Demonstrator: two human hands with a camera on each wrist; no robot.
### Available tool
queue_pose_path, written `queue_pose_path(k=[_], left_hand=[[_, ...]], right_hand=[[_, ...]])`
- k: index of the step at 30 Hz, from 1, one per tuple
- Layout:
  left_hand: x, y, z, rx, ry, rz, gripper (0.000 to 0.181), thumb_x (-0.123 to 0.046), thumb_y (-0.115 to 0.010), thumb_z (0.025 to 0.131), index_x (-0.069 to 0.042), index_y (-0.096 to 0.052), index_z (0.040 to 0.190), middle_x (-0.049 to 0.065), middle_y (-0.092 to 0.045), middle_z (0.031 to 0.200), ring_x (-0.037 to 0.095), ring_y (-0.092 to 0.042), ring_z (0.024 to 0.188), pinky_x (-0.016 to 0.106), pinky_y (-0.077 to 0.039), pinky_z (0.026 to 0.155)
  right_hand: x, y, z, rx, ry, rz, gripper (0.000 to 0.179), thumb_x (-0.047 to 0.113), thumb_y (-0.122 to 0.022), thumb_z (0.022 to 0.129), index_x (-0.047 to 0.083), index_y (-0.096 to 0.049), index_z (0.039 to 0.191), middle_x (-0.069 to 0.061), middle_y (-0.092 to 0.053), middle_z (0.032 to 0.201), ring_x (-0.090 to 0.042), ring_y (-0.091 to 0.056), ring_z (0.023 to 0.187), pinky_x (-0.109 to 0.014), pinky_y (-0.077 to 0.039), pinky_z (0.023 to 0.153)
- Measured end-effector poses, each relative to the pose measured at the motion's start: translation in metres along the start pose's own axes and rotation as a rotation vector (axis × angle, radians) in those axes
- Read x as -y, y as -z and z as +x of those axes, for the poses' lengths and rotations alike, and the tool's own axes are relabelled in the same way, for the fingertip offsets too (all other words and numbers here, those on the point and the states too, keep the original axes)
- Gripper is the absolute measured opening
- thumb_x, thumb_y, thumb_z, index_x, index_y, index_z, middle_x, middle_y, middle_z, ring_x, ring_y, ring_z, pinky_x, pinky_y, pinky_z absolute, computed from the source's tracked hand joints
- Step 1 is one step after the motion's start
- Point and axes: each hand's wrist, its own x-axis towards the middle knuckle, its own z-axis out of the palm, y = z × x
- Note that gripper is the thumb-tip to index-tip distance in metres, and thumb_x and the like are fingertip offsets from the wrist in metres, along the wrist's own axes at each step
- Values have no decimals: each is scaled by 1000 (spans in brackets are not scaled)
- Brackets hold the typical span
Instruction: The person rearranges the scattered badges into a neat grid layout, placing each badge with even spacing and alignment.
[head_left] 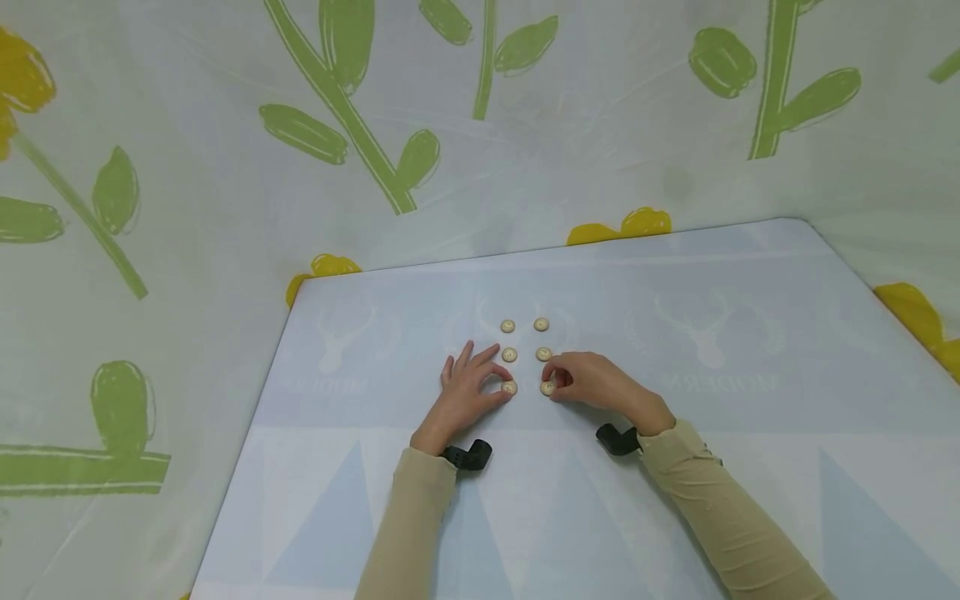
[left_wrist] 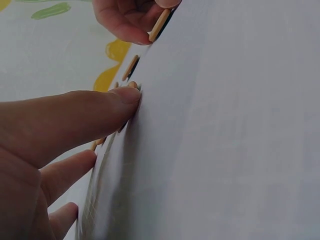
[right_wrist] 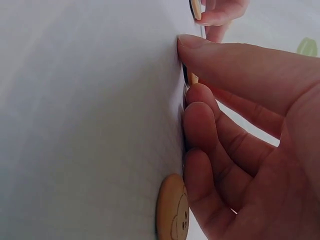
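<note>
Small round wooden discs with dark line drawings lie in two columns of three on the table. My left hand [head_left: 467,393] pinches the near left disc [head_left: 509,387] between thumb and index finger, its other fingers spread. The right hand [head_left: 596,383] pinches the near right disc [head_left: 547,388], its other fingers curled beside the thumb. Ahead of the hands are the middle left disc [head_left: 509,355] and the middle right disc [head_left: 543,355], the latter right at the right hand's knuckles. Farther off lie the far left disc [head_left: 507,326] and the far right disc [head_left: 542,324].
The pale table [head_left: 360,500] carries printed deer heads and blue triangles. Behind it hangs a white cloth [head_left: 210,217] with green leaves and yellow flowers. A black wrist camera [head_left: 468,455] sits on the left wrist, another black camera [head_left: 617,440] on the right.
</note>
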Motion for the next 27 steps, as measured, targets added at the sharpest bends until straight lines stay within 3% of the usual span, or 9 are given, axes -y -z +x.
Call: queue_pose_path(k=[14,27], left_hand=[[-2,2,0,20,9,18,15,-35,-65,80,-28,-61,93,-4,-30,143,26,-3,135,52,2,101],[-4,3,0,19,13,16,15,-33,-66,80,-27,-61,92,-3,-30,143,27,-3,135,53,3,101]], right_hand=[[-3,4,-1,26,-14,43,19,19,-68,78,17,-62,95,7,-51,70,-10,-47,67,-27,-39,63],[-1,2,0,24,3,14,16,17,-69,77,16,-62,92,7,-50,70,-10,-46,67,-27,-39,63]])
